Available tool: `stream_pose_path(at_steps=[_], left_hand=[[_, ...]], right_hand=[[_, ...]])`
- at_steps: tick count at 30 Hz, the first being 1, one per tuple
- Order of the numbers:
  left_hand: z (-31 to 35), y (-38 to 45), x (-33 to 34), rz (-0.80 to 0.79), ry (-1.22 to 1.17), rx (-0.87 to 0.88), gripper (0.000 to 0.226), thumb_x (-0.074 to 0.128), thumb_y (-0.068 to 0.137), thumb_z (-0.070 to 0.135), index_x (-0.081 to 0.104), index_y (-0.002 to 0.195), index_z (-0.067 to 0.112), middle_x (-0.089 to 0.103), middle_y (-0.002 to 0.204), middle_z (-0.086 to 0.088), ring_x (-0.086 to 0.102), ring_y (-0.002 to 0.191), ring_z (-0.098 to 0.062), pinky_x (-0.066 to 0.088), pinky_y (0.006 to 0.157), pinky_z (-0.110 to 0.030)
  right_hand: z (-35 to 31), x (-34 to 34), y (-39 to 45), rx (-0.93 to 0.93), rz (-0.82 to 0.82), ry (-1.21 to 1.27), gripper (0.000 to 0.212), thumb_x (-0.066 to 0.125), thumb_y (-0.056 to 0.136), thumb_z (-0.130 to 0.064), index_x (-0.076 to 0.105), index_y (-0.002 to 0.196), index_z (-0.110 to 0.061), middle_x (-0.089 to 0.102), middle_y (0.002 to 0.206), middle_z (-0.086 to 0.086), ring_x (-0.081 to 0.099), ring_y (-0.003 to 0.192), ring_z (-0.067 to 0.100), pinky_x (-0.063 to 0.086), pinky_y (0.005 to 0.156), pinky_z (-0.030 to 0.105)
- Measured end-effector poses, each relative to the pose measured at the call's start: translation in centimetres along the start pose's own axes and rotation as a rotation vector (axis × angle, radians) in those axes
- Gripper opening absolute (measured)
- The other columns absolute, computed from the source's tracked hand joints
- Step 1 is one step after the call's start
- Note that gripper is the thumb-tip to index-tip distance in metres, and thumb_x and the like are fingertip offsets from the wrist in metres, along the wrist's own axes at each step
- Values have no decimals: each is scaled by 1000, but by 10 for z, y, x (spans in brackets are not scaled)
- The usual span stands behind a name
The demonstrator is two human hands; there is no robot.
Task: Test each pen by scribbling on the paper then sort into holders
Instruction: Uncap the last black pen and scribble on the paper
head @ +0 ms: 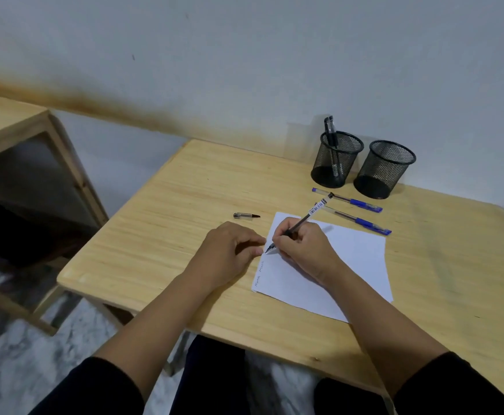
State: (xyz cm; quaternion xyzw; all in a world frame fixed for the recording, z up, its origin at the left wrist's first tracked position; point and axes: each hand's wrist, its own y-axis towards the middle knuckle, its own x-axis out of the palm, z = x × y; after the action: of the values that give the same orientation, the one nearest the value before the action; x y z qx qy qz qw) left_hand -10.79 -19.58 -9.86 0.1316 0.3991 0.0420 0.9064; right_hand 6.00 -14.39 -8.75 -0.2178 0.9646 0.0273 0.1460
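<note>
Slim pen (297,227) on smooth paper (352,265)

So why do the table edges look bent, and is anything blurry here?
Head view: the wide-angle lens bows the table edges; lighting is soft and dim, with faint shadows under the right hand; the floor at lower left is smeared, while pen and paper stay fairly sharp.
</note>
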Motion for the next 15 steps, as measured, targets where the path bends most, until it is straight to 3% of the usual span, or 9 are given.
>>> stream_pose_path(at_steps=[5,11,15], left_hand=[[-3,1,0,-10,-1,-11,20,67,81,26,71,101,28,70,99,10,53,103,-7,31,80,-5],[-3,1,1,-18,-5,-24,21,68,80,28,71,101,28,69,101,11,50,101,-2,30,80,-3],[-4,2,1,-26,-7,-34,22,69,79,30,71,101,28,69,101,11,52,103,-3,31,81,-3]], right_hand=[[1,1,-1,-59,-6,-84,11,54,82,-3,61,73,-6,56,64,10,47,56,19,39,54,29],[1,2,-3,-79,-23,-112,9,55,82,-3,61,77,-1,58,72,21,48,59,19,40,54,27],[0,4,-5,-89,-40,-148,9,56,82,-5,62,76,-2,57,69,9,46,56,12,38,51,20]])
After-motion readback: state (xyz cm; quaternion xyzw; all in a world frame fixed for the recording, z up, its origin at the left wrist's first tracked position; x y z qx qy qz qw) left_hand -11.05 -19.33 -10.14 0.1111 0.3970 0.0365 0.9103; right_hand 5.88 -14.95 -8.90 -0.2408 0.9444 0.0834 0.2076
